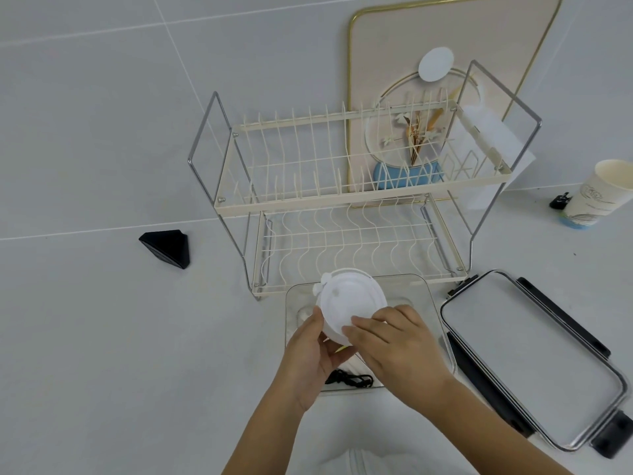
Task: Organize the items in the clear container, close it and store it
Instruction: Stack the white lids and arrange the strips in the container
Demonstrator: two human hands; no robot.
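Observation:
A clear rectangular container (416, 286) stands on the white counter in front of the rack. Over it I hold a round white lidded cup (346, 299), tilted so its lid faces up and back. My left hand (313, 351) grips its underside from the left. My right hand (394, 341) lies across the lid's near right edge. A coiled black cable (349, 377) lies inside the container near its front wall. The container's lid (534, 358), clear with black clip latches, lies flat on the counter to the right.
A two-tier cream wire dish rack (342, 200) stands behind the container. A black triangular object (168, 248) sits at the left. A paper cup (603, 193) and a small black clip (558, 201) are at the far right. A framed picture board (445, 36) leans on the wall.

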